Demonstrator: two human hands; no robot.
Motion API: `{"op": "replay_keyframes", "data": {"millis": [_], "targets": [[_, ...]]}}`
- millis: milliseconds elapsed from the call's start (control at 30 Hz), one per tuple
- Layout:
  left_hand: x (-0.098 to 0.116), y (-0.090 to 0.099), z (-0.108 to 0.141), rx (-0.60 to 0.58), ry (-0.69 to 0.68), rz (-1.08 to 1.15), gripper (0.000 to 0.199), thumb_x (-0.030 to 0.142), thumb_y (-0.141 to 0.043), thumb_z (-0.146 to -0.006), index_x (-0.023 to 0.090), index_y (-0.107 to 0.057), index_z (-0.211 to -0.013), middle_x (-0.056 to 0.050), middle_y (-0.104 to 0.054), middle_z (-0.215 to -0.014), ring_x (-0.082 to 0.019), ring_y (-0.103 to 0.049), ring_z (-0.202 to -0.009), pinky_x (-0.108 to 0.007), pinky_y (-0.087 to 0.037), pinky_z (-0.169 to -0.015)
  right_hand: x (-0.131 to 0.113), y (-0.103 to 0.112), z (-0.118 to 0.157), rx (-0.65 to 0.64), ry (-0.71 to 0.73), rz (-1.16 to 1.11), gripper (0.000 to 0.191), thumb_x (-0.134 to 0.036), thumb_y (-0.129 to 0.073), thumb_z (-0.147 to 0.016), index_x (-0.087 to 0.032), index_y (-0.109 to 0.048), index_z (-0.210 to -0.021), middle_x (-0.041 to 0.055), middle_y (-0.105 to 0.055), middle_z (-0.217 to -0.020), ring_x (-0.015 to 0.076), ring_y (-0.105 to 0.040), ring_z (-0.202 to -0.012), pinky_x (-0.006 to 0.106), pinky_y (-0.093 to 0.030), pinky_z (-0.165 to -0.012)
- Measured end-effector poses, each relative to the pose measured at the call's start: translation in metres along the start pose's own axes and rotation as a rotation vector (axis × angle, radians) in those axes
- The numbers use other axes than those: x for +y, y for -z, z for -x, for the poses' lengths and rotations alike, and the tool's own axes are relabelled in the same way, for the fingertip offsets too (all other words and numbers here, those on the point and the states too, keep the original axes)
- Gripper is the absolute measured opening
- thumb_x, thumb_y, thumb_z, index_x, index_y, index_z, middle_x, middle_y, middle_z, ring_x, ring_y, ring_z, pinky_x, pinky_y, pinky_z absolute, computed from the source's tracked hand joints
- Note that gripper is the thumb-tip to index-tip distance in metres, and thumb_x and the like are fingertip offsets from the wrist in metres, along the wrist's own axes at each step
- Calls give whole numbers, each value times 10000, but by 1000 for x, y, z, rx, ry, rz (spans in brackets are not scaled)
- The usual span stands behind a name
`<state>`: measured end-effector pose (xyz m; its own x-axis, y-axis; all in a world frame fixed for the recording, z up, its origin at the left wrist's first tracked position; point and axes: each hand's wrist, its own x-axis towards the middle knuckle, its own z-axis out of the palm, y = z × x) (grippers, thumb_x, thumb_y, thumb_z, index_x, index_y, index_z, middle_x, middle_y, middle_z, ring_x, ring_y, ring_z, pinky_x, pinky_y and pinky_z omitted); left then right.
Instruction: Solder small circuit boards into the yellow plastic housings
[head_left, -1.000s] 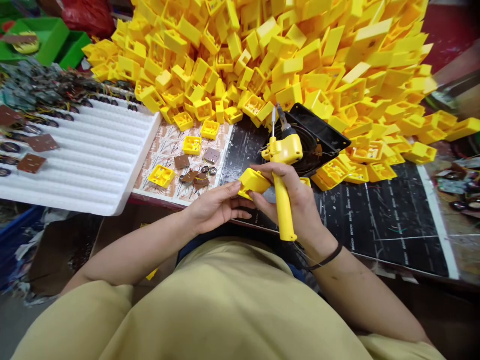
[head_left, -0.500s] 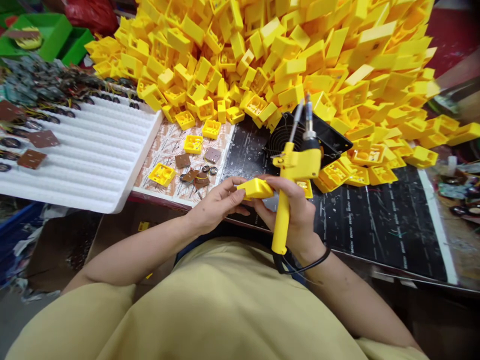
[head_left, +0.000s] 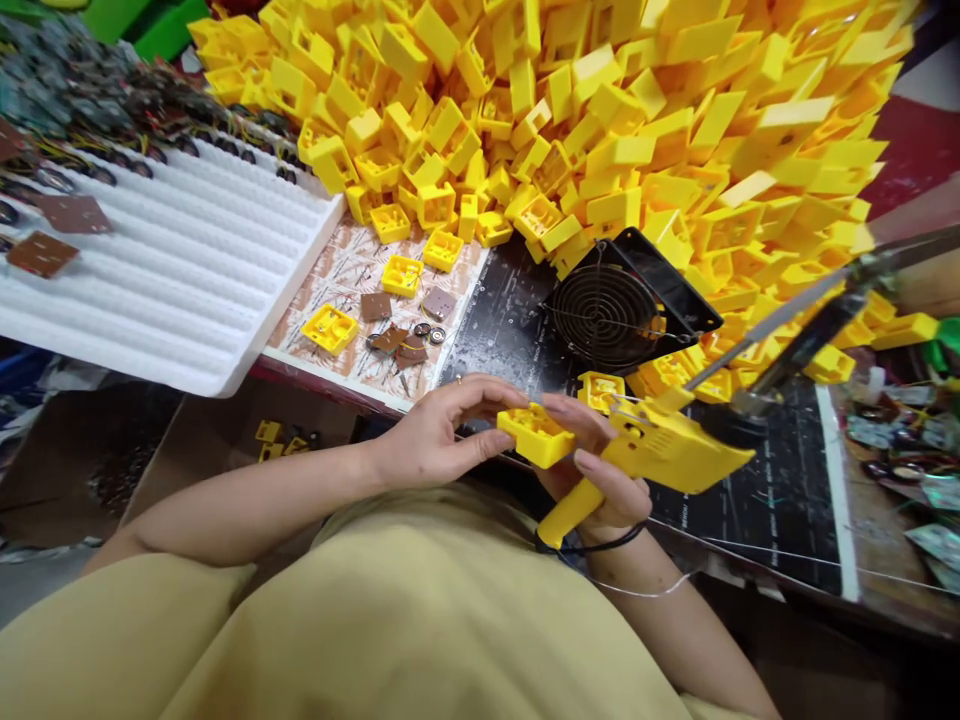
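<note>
My left hand (head_left: 439,435) is closed on the left end of a small yellow plastic case (head_left: 536,442), pinched between thumb and fingers. The case's open, compartmented side faces up. In my right hand (head_left: 611,495) is a yellow soldering gun (head_left: 667,450), its handle slanting down across the palm and its tip pointing to the upper right. Fingertips of that hand also touch the far and right sides of the case. A thin pale wire runs from the gun past my right wrist.
A large heap of yellow cases (head_left: 585,110) covers the table's back. A black fan (head_left: 604,315) stands before it. On the left, a white ribbed foam tray (head_left: 210,290) bears speakers and wired boards. Loose brown boards (head_left: 376,306) lie near a few cases; electronic parts (head_left: 900,430) lie right.
The case has turned, so its open side now shows instead of its closed outside. The soldering gun has swung from nearly upright to slanting right. The view has shifted slightly.
</note>
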<state>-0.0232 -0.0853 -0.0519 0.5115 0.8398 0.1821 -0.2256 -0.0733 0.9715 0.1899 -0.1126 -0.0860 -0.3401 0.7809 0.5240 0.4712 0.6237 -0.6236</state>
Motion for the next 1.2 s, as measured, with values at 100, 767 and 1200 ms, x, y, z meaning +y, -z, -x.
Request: {"op": "replay_keyframes", "data": {"millis": [100, 767, 1200], "targets": [[-2, -4, 2, 7, -89, -86, 226, 276, -610, -914, 166, -640, -1108, -132, -626, -1184, -180, -630, -1131, -286, -543, -967, -3, 4, 0, 28, 2, -70, 477, -346, -468, -890, -331, -480, -1367, 50, -669, -1167, 287, -642, -1108, 502, -573, -927], [-8, 2, 4, 86, -449, -602, 176, 169, -603, -905, 121, -658, -1066, -145, -741, -1124, -173, -722, -1039, -229, -577, -936, -8, -2, 1, 90, -118, -269, 395, -271, -407, -967, -340, -547, -1330, 31, -662, -1226, 251, -660, -1080, 418, -601, -873], [-4, 3, 1, 70, -303, -497, 82, 185, -619, -861, 129, -641, -918, -156, -743, -1088, -193, -730, -999, -241, -607, -785, 2, -5, -2, 199, 216, -78, 738, 9, -696, -756, -392, -501, -1344, 29, -618, -1321, 258, -643, -1146, 455, -615, -902]]}}
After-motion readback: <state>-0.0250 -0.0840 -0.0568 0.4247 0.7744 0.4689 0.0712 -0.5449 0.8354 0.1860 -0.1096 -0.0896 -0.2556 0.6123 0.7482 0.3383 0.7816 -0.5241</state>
